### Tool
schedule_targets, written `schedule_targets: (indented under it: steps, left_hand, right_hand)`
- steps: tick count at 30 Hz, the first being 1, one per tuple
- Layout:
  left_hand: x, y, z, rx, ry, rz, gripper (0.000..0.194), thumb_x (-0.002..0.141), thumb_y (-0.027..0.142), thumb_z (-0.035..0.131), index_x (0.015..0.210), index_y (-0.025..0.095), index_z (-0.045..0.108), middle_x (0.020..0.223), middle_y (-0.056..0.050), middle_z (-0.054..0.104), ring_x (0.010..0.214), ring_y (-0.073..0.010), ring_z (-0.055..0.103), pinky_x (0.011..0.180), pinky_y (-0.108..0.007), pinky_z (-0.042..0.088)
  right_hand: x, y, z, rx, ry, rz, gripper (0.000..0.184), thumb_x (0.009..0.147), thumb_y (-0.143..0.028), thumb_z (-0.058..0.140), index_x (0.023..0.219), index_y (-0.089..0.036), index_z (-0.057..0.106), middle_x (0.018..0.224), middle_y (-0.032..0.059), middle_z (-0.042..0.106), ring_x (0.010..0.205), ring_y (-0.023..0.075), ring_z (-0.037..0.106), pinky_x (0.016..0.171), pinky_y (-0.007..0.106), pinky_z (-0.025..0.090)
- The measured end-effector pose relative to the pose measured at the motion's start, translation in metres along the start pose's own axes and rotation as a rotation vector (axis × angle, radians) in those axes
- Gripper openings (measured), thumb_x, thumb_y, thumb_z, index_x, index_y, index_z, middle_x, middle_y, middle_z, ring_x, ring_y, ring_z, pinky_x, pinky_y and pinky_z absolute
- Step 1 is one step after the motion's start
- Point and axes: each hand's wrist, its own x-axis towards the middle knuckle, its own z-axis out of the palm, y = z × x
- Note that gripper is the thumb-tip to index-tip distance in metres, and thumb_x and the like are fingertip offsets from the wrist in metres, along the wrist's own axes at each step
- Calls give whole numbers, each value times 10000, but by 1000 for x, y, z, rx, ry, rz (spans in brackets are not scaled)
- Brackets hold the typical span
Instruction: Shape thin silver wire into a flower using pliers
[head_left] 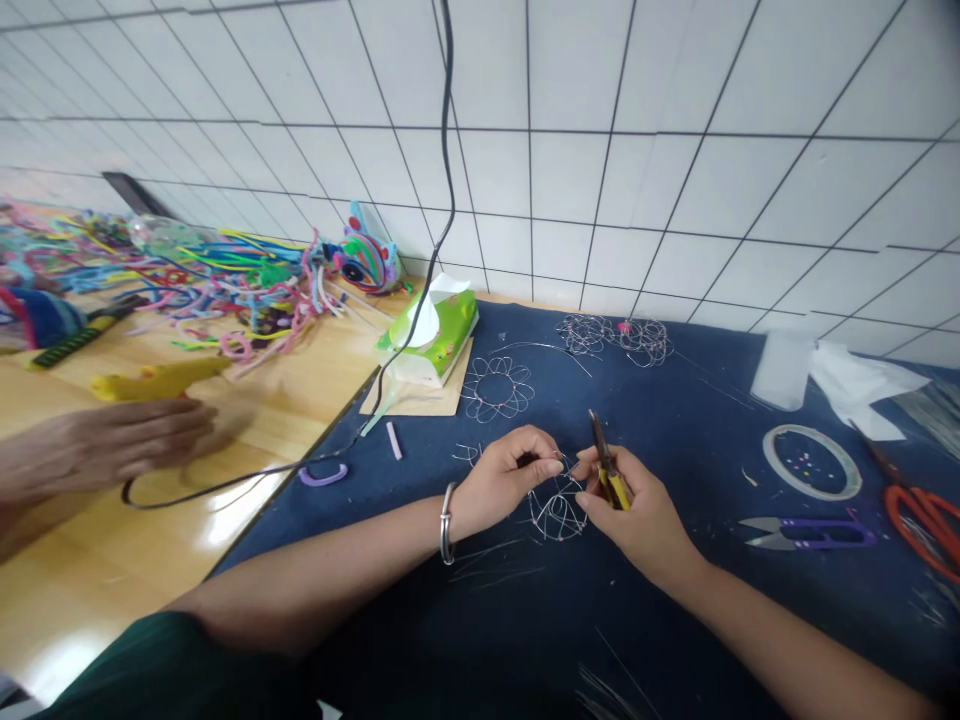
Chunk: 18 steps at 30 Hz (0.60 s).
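My left hand (514, 480) pinches the upper edge of a round wire frame (559, 515) with small beads on it, just above the dark blue cloth. In my right hand (637, 510) are pliers (611, 475) with yellow handles, their dark jaws pointing up and away from me. The right fingertips are close to the wire frame; whether they touch it I cannot tell. A flower-shaped wire ring (498, 388) lies beyond my left hand. Farther back sit beaded wire shapes (643, 342) near the wall.
At the right are a white ring with beads inside (780, 475), purple thread snips (817, 533) and red-handled scissors (919, 515). A green tissue pack (439, 325) stands at the back. On the left, another person's hand (135, 445) holds a yellow glue gun (157, 380); its black cord (448, 150) crosses the view.
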Motion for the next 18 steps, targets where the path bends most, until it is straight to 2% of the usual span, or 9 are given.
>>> schedule_targets:
  steps: [18]
  left_hand:
    - [-1,1,1,15,-23,-3,133,812,259,551,771,132,548,843,-45,571,796,-122,537,761,-280,433]
  right_hand:
    - [0,1,-1,15,-15,-4,315,697,-199,538,1005,-234,486,859,9,540,775,138,532,696,291,477]
